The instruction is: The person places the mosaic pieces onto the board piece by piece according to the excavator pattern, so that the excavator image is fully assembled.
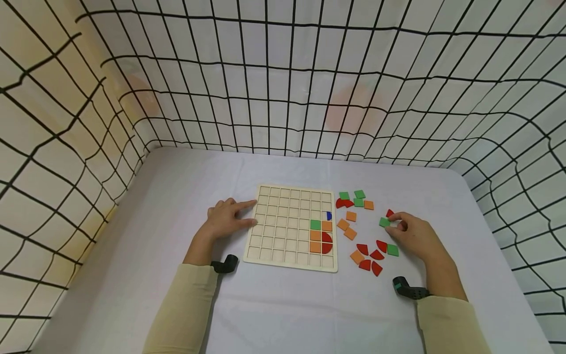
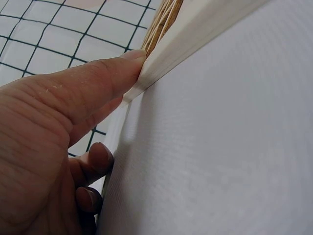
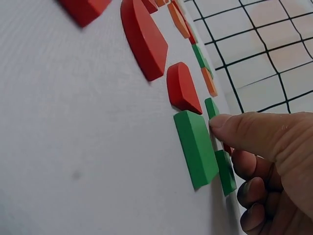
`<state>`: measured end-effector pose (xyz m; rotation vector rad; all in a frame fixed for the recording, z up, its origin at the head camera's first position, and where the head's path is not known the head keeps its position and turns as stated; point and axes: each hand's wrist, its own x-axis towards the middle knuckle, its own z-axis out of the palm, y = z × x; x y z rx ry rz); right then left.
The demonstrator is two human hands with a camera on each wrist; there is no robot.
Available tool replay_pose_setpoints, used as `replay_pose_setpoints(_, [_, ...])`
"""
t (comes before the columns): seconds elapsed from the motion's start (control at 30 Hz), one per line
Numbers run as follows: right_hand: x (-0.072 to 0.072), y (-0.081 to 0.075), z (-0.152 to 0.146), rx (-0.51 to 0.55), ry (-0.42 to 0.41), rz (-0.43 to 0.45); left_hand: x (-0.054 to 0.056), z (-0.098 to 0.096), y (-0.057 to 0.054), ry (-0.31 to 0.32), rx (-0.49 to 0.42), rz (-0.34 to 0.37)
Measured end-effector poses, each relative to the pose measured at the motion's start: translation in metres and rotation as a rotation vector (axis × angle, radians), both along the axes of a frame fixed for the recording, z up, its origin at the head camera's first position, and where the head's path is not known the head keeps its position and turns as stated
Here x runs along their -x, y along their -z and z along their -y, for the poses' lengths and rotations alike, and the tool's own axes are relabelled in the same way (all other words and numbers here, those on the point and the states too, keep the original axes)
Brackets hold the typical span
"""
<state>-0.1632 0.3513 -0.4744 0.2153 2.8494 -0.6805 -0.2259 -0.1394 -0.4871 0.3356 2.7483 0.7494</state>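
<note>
A cream gridded wooden board (image 1: pixel 283 221) lies flat on the white-covered table. At its left edge is my left hand (image 1: pixel 221 219), thumb and forefinger extended and touching the rim; the thumb (image 2: pixel 110 81) presses the board's side in the left wrist view. My right hand (image 1: pixel 411 233) pinches a green square tile (image 1: pixel 384 222) between thumb and forefinger, right of the board. That tile's edge (image 3: pixel 211 106) shows by the thumb tip in the right wrist view. A red piece (image 1: pixel 389 213) lies just beyond these fingers, and another green tile (image 3: pixel 195 147) lies nearer the wrist.
On the board's right side sit a green square (image 1: pixel 315 224), several orange squares (image 1: pixel 315 235), two red quarter-rounds (image 1: pixel 326 237) and a small blue piece (image 1: pixel 329 216). Loose red (image 1: pixel 377 254), orange (image 1: pixel 351 216) and green (image 1: pixel 359 194) tiles lie right of it. Black wire mesh (image 1: pixel 287 98) surrounds the table.
</note>
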Motion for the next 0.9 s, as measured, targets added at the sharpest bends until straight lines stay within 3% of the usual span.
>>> replay_pose_setpoints(0.47, [0.001, 0.003, 0.005, -0.012, -0.013, -0.038, 0.0, 0.0, 0.0, -0.003, -0.009, 0.001])
replay_pose_setpoints(0.9, [0.004, -0.014, 0.027, 0.052, -0.033, -0.016, 0.0, 0.001, 0.0, -0.002, -0.005, 0.003])
